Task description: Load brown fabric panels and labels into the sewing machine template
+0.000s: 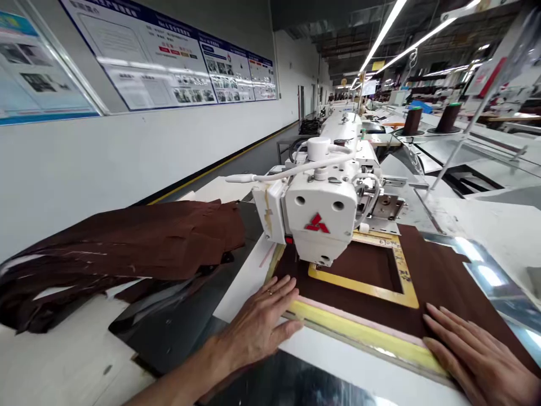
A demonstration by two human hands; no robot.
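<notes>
A dark brown fabric piece (338,299) lies flat beneath the white sewing machine head (321,208). On top of it rests a yellow rectangular clamp frame (367,289), with brown cloth showing inside its opening. My left hand (264,316) lies with fingers stretched at the fabric's left front corner, thumb by the yellow strip (359,330) along the front edge. To the right of the frame, my right hand (477,349) is spread flat on the same fabric, its thumb near the strip's right end. Neither hand grips anything. The needle area is mostly hidden behind the machine head.
A heap of brown fabric pieces (160,239) lies on the left. Two brown thread cones (412,121) stand at the back right. A thin metal pole (460,138) rises on the right. A white cable arm (279,176) juts left from the machine.
</notes>
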